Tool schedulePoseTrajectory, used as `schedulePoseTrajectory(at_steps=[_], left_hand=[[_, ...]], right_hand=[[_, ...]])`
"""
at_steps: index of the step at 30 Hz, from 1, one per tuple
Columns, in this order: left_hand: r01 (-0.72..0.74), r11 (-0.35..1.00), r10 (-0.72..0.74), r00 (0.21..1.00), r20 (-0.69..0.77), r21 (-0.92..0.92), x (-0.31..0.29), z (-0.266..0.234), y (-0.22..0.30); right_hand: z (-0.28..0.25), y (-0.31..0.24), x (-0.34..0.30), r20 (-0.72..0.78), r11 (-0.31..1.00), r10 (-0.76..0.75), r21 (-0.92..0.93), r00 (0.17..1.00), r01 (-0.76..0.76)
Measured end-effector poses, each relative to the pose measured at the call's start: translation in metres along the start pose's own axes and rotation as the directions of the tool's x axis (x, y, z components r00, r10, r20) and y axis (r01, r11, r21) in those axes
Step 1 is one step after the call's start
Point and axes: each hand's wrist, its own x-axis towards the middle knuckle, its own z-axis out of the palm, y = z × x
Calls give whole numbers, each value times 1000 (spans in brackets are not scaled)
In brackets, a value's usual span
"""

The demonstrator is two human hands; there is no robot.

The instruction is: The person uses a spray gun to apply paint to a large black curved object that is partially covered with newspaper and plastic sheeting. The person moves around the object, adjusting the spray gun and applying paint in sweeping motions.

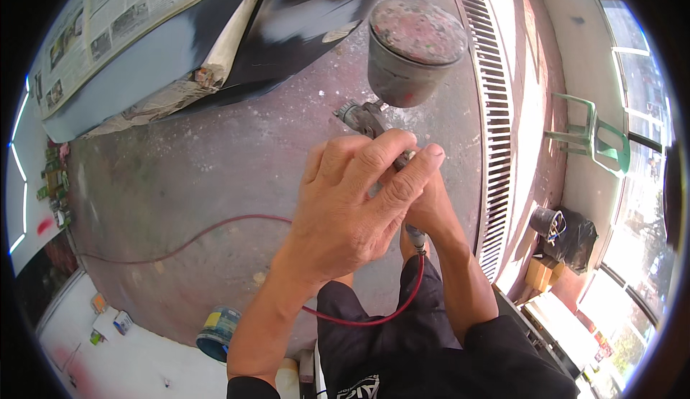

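Note:
A paint-spattered spray gun (371, 117) with a round grey cup (406, 76) on top is held out in front of me, its nozzle toward the far left. My right hand (430, 201) is wrapped round its handle, mostly hidden behind the other hand. Across the gun's rear end lies my left hand (352, 205), thumb and forefinger pinched at a small knob (404, 159). A red air hose (384, 320) joins a metal fitting (415, 237) under the handle and loops past my legs.
At the far left stands a dark, glossy panel (302, 29) partly masked with newspaper (108, 22). A slotted floor grate (492, 104) runs along the right. Beyond it are a green plastic chair (591, 137), a bucket (548, 223) and a black bag (577, 241). Another bucket (217, 331) sits near-left.

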Motion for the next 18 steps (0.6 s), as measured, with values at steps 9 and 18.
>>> schedulePoseTrajectory(at_steps=[9,18], left_hand=[[-54,972,-49,907,419,231,42,2,13],[-51,981,-36,897,440,185,64,27,19]], right_hand=[[-25,6,12,67,999,-10,36,998,7],[-59,14,17,119,992,100,-85,988,-90]])
